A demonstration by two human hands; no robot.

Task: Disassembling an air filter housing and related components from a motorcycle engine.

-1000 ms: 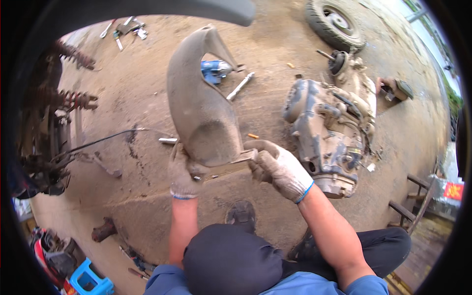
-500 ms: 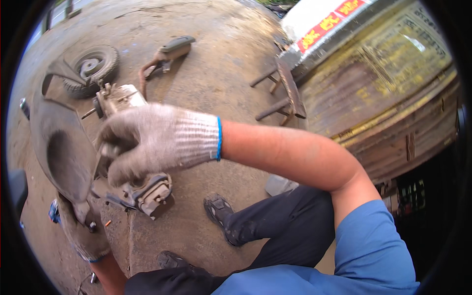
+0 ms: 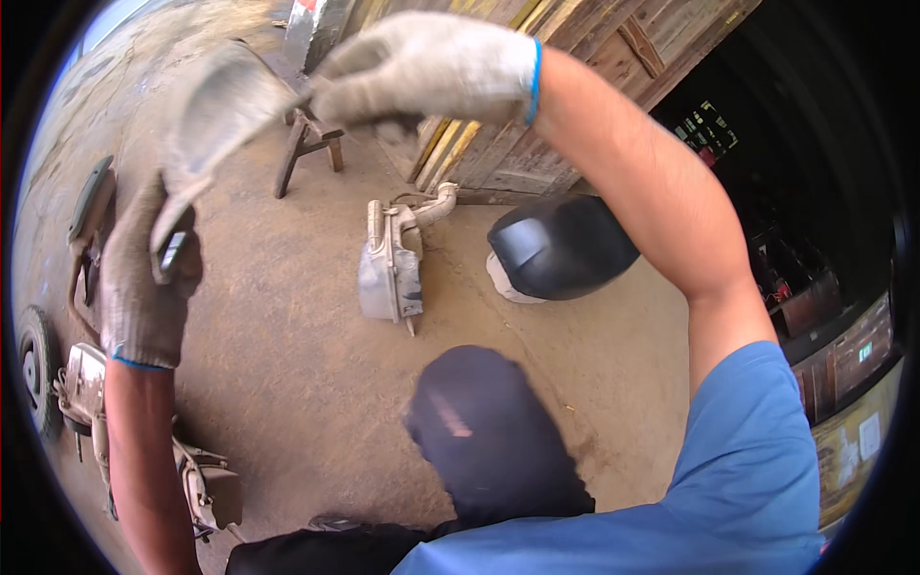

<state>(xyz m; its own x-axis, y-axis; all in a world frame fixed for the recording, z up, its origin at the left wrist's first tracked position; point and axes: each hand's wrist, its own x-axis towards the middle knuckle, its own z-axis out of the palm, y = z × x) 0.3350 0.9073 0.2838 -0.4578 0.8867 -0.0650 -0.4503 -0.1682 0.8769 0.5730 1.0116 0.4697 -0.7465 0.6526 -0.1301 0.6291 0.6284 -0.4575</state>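
Note:
A dusty grey curved mudguard [image 3: 225,105] is held up in front of me at the upper left, blurred by motion. My left hand [image 3: 153,273], in a dirty knitted glove with a blue cuff, is closed round its narrow lower end, where a small shiny metal piece shows. My right hand [image 3: 431,72], gloved the same way, reaches across with its fingers closed at the mudguard's right edge; the exact fingertip contact is smeared.
A grey housing with a bent pipe [image 3: 388,273] stands on the floor beside a black seat [image 3: 561,247]. Left lie a wheel [image 3: 36,369], a muffler [image 3: 93,201] and engine parts [image 3: 84,383]. A wooden stool [image 3: 337,153] and plank panel [image 3: 517,168] stand ahead.
My view has swung right, bringing the housing and black seat into sight. Both hands have carried the mudguard along, and the wheel and engine parts now sit at the left rim.

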